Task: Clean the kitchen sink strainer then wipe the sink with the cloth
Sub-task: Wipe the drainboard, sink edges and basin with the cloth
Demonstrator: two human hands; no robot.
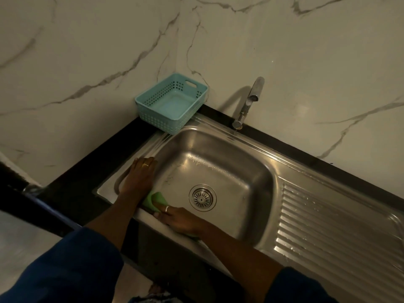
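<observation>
One green cloth (154,199) lies at the near-left edge of the sink (218,167), pressed under the flat fingers of the right hand (181,219). The strainer (202,197) sits in the drain just beside. The left hand (140,178) rests flat on the left rim. Behind stands a turquoise basket (172,101).

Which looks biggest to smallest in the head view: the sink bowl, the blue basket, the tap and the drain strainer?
1. sink bowl
2. blue basket
3. tap and drain strainer: too close to rank, as the tap is long and thin and the strainer is round.
</observation>
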